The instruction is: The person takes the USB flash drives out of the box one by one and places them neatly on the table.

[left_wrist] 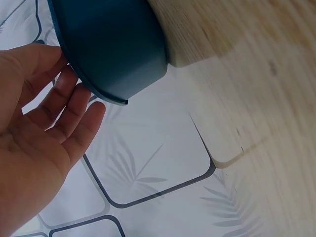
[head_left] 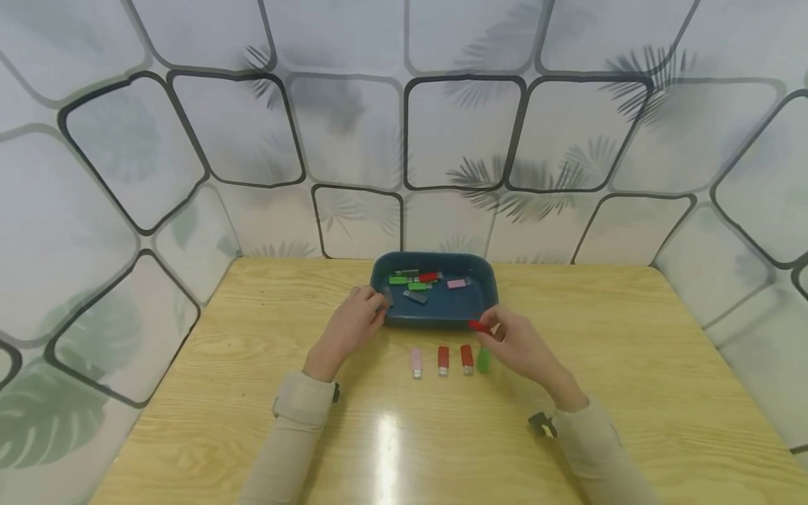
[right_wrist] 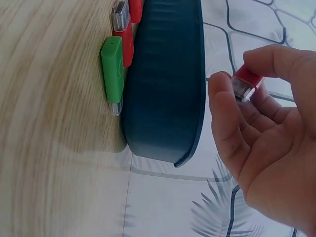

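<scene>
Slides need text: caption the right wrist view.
Right hand pinching a red USB stick near the tray, with a green stick on the table.

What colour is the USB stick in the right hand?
The USB stick is red, clearest in the right wrist view.

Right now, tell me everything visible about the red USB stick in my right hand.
The red USB stick has a plastic-looking body and a silvery, seemingly clear-capped plug. Your right hand pinches it, lifted off the table, by the near right corner of the blue tray. Fingers hide part of it.
</scene>
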### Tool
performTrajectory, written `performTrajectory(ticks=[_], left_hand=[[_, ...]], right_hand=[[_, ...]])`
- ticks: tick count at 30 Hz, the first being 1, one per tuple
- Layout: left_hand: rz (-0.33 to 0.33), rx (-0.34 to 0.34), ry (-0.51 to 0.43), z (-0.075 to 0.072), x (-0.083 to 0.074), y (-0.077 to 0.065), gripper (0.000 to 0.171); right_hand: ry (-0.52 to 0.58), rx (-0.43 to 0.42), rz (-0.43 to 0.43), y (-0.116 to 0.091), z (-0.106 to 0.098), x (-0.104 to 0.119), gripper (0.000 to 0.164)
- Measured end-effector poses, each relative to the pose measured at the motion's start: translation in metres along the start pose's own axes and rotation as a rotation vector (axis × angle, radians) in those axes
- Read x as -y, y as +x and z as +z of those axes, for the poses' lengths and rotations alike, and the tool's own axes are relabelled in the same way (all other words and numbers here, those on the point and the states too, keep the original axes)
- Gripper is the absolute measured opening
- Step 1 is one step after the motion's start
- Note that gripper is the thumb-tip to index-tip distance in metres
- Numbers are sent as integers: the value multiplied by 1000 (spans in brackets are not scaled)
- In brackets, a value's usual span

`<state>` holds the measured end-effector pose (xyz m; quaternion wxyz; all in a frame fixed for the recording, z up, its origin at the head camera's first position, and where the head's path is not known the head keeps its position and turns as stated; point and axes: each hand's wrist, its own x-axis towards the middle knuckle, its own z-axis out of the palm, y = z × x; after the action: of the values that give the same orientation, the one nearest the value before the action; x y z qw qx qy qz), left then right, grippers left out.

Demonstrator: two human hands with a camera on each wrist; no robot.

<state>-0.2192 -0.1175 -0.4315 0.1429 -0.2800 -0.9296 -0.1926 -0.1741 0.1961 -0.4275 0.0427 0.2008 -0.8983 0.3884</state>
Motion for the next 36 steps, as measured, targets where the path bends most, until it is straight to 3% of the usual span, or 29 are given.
performTrajectory(ticks=[6, 15, 23, 27, 33, 36], left_hand=[[-1, -7, 1, 1, 0, -1, 5], [-5, -2, 2, 0, -1, -1, 5], [-4, -1, 9, 0, 1, -1, 5], [3, -9, 6, -1, 1, -1, 6], [26, -28, 12, 1, 1, -1, 5], [7, -15, 5, 1, 1, -1, 5]], right_hand=[[-47, 62, 19, -1, 1, -2, 13], [-56, 78, 19, -1, 7, 3, 14], [-6, 171, -86, 18, 39, 37, 26], [-52, 227, -145, 29, 60, 53, 38], [-132, 328, -51, 43, 84, 68, 27], [-182, 378, -13, 47, 93, 68, 24]])
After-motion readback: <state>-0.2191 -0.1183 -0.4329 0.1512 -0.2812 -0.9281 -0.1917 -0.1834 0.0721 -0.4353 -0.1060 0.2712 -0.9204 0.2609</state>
